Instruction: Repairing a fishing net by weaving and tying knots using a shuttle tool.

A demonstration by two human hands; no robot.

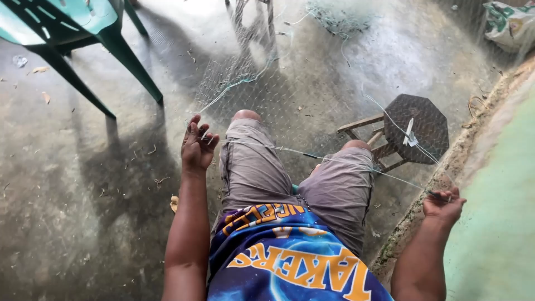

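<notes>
Pale, thin line [334, 160] runs taut across the person's lap, from the left hand [196, 146] over both knees to the right hand [443, 204]. The left hand is raised at the outer side of the left knee, fingers half curled and thumb up, pinching the line together with a bit of the fine netting [262, 83] that spreads out ahead of it over the floor. A greenish cord [234, 85] lies in that mesh, leading away from the fingertips toward the far end of the net. The right hand sits low and well out to the side, beyond the right knee, fingers closed around the line's other end and around a small dark tool [438, 195] whose shape is too small to make out.

Ahead of the right hand, just past the knee, stands a small wooden stool [417, 129] with a dark eight-sided top, a white scrap [410, 135] lying on it. Far ahead of the left hand, and off to its outer side, stand the legs of a green plastic chair [111, 39]. A low, rough concrete edge [473, 134] runs along the outer side of the right hand, with a green surface [496, 223] beyond it.
</notes>
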